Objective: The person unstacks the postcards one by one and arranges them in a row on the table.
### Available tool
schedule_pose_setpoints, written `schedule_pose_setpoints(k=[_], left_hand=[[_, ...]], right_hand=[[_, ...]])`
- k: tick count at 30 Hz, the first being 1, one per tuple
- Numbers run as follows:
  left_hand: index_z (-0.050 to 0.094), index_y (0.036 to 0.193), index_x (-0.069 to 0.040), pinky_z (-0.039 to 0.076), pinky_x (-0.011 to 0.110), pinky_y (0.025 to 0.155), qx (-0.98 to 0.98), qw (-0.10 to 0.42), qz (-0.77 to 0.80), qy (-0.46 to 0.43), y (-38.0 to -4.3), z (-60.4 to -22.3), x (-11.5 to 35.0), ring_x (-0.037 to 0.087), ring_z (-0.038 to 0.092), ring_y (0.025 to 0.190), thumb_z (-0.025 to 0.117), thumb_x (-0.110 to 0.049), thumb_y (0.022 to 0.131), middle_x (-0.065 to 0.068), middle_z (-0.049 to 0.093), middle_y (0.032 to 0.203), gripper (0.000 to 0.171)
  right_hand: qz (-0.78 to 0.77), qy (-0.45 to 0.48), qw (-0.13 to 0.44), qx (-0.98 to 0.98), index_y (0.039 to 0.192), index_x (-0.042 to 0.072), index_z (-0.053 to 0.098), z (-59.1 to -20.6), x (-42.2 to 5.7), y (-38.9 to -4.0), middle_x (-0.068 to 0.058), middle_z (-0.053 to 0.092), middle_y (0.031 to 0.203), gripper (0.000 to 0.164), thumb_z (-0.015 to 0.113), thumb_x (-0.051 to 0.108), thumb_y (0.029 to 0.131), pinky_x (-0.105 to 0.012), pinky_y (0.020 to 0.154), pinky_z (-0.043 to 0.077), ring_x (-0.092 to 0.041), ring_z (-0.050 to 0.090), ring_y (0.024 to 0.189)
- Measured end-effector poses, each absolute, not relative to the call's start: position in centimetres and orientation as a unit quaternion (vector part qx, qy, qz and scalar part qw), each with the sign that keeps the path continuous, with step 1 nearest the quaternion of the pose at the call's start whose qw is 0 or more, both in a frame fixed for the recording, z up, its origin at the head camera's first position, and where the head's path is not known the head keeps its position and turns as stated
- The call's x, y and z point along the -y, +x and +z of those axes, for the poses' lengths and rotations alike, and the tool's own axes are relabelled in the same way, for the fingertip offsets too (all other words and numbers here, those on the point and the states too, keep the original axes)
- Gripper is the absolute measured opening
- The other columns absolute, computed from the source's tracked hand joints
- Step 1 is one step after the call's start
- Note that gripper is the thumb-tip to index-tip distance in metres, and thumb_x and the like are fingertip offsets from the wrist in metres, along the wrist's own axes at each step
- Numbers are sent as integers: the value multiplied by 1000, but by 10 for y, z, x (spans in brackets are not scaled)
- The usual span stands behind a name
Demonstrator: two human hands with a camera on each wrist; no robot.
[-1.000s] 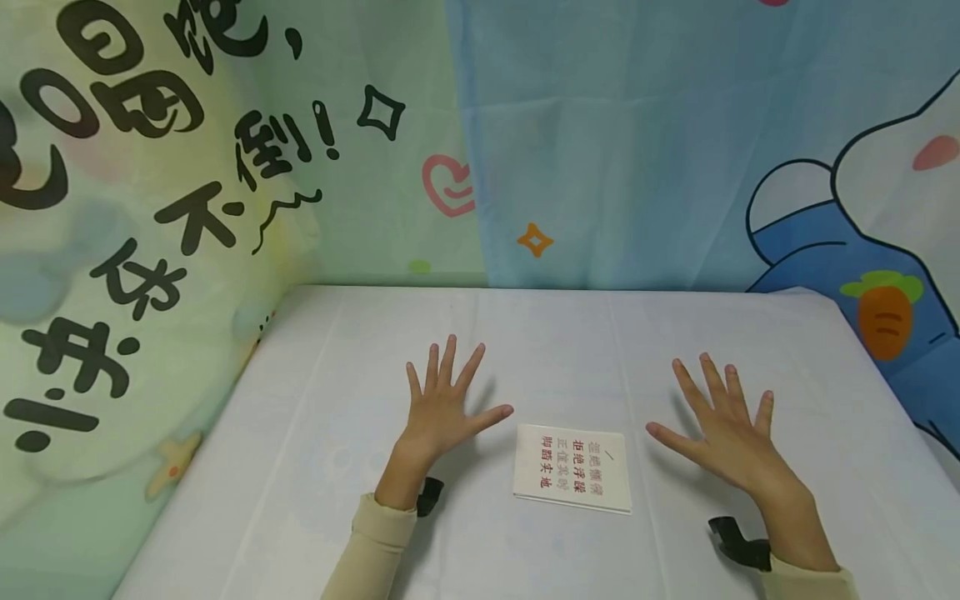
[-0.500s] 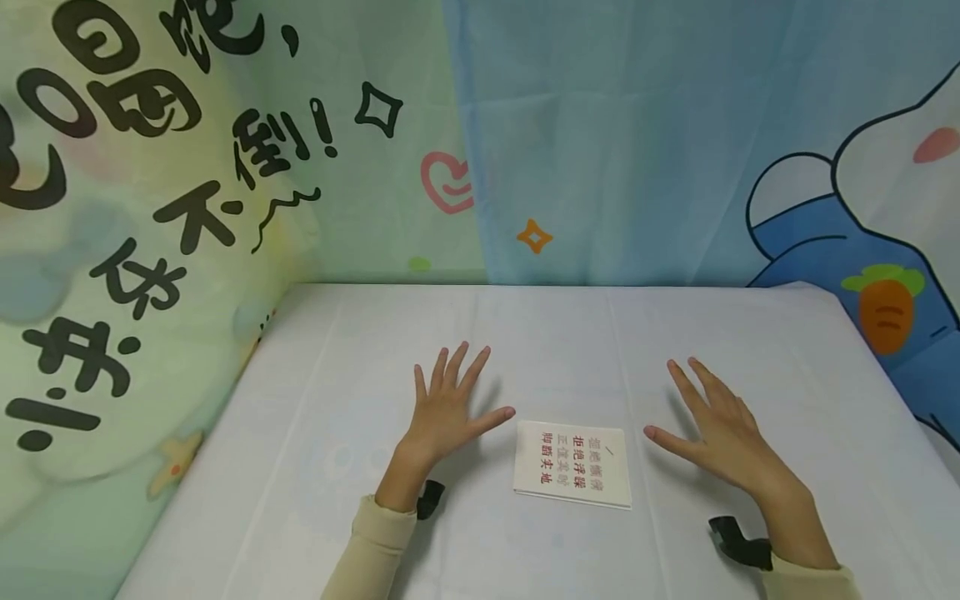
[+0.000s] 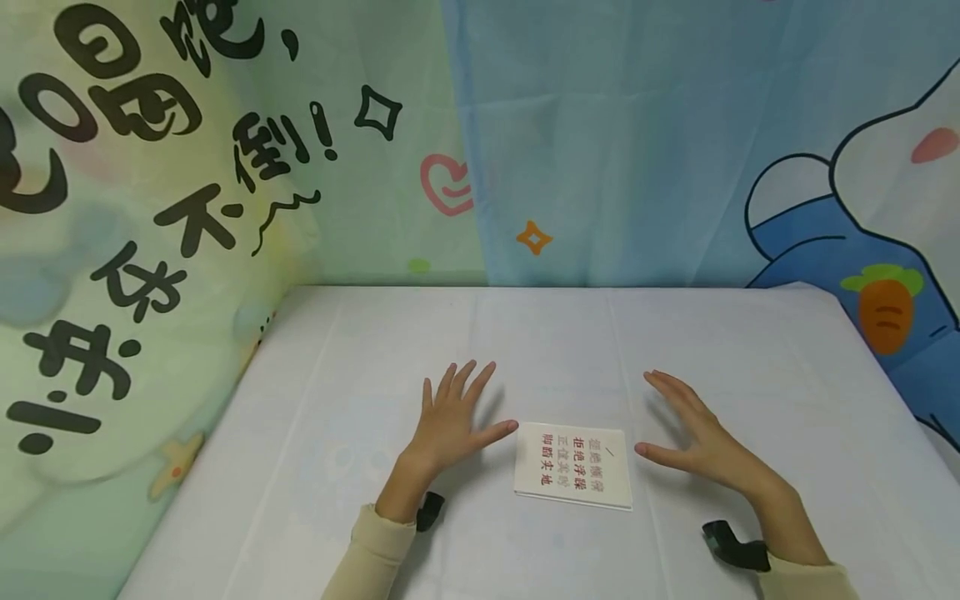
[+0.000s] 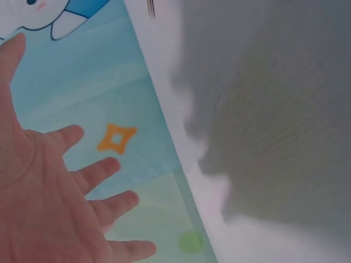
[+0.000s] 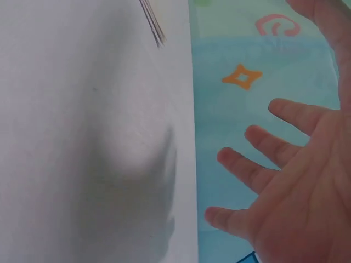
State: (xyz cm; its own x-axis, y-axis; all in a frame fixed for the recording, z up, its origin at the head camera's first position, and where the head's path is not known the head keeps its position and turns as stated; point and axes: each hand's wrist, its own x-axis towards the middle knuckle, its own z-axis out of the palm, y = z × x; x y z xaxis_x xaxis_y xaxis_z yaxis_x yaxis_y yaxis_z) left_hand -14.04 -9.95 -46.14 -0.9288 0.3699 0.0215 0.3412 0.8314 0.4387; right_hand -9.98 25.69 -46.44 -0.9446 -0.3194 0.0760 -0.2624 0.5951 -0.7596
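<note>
A small cream notebook (image 3: 573,465) with columns of red and grey characters lies flat on the white tabletop, between the two hands. My left hand (image 3: 447,427) hovers at its left with fingers spread, the thumb tip right at the notebook's upper left corner in the head view. To its right is my right hand (image 3: 705,450), fingers extended and turned inward, thumb pointing at the right edge with a small gap. Both palms are bare in the wrist views, where the left palm (image 4: 44,192) and right palm (image 5: 307,208) hold nothing. Only the notebook's layered edge (image 5: 153,22) shows at the top there.
A white cloth (image 3: 375,333) covers the table. Behind it and along the left hangs a printed backdrop (image 3: 600,150) with large characters, a star and a cartoon figure. A black wrist camera (image 3: 735,546) sits under the right wrist, another (image 3: 431,511) under the left.
Both hands have come slightly nearer the notebook and lower in the head view. The right hand has turned inward and its fingers have drawn together. The notebook has stayed in place.
</note>
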Motion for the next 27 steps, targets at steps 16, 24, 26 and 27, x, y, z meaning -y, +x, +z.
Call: schedule_pose_setpoints(k=[16,24,26,27], left_hand=[[23,156,-28,16,65,111,-937,67,256,230,-124,-461,90,30,25,145,55,-67,86,8,29,158,86],[28,155,-24,24,57,112,-930,94,259,245,-115,-466,90,26,28,144,59,-66,85,7,32,156,87],[31,153,-21,25,55,112,-930,99,255,245,-114,-469,91,27,28,144,61,-65,84,8,33,155,87],[33,152,-19,25,54,112,-930,103,253,244,-114,-470,92,28,28,144,62,-64,84,8,34,155,87]], right_hand=[[-431,-186,40,-882,140,7,48,-475,-250,-100,-18,42,145,71,81,25,80,-73,98,27,-35,33,135],[-428,-223,15,-876,136,3,52,-481,-249,-101,-13,49,139,67,83,20,78,-30,104,40,15,30,125],[-434,-234,9,-870,135,2,53,-482,-248,-101,-14,50,137,66,83,18,78,-13,98,38,16,33,123],[-437,-239,7,-867,134,2,53,-483,-247,-101,-14,51,137,66,83,17,78,-10,98,37,16,34,123]])
